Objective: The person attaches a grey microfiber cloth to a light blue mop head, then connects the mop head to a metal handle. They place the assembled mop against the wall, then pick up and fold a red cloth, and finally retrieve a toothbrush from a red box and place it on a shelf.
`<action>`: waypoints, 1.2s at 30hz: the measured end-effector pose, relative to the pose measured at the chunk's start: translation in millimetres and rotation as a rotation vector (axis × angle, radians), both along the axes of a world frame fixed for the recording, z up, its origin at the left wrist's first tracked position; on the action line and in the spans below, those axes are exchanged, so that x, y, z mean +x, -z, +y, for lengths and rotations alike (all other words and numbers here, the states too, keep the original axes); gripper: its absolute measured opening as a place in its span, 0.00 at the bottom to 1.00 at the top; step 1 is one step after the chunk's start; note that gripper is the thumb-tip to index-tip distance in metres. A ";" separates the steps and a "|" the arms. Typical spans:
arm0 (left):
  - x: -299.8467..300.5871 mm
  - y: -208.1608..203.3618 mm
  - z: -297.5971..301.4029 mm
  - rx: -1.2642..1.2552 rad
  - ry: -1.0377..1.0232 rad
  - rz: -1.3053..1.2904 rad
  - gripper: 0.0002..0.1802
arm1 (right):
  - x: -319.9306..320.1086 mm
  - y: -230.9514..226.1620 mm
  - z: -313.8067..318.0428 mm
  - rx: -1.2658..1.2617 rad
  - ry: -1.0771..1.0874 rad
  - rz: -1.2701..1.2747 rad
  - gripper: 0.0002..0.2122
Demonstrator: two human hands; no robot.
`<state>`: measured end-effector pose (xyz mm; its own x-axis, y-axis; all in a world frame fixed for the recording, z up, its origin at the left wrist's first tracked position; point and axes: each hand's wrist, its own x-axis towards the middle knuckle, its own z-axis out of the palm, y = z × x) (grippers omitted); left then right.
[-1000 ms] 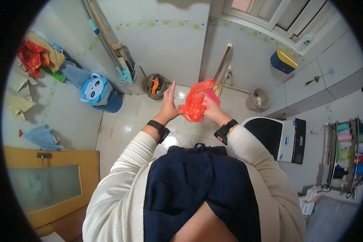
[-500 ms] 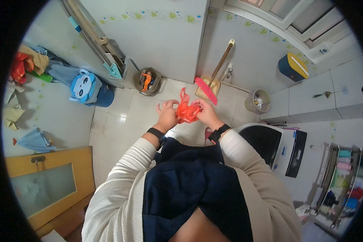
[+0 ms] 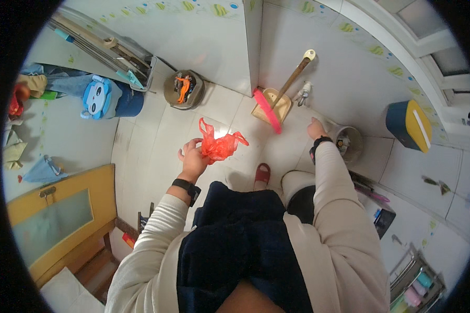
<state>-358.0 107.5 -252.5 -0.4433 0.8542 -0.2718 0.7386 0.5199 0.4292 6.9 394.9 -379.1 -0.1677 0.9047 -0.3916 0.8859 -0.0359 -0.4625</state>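
Fingers of the left hand (image 3: 194,160) are closed on the red bag (image 3: 222,147), gripping its left side above the floor (image 3: 151,156). Right hand (image 3: 315,129), fingers curled, reaches out near the right bin (image 3: 353,137); I cannot tell whether it holds anything. Beyond the bag, a pink broom (image 3: 267,111) crosses the dustpan (image 3: 283,107).

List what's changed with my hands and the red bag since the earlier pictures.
The right hand has let go of the red bag and moved right, toward the bin; whether it touches is unclear. The left hand still holds the bag. The pink broom head stays at the dustpan.
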 end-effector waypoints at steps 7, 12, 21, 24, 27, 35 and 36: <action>7.0 9.7 2.5 -0.123 -0.080 0.004 0.17 | -26.2 6.5 55.6 -0.103 -0.132 -0.088 0.21; 12.2 12.6 8.2 -0.166 -0.078 0.024 0.19 | -36.9 25.3 52.7 -0.076 0.039 0.133 0.23; 19.2 19.7 5.8 -0.105 -0.071 -0.013 0.21 | -27.1 76.5 65.1 -0.031 0.127 0.239 0.15; 20.0 23.6 -2.0 -0.111 -0.084 -0.020 0.21 | -32.0 79.1 59.7 -0.124 0.308 0.476 0.09; 19.5 28.0 -10.5 -0.126 -0.088 -0.023 0.21 | -38.4 69.6 52.3 -0.176 0.330 0.661 0.09; 23.5 36.6 -21.1 -0.138 -0.042 -0.020 0.21 | -71.1 26.6 37.6 0.016 0.138 0.405 0.17; 23.9 36.4 -17.3 -0.153 -0.059 0.015 0.21 | -82.8 18.3 26.2 0.169 0.074 0.286 0.15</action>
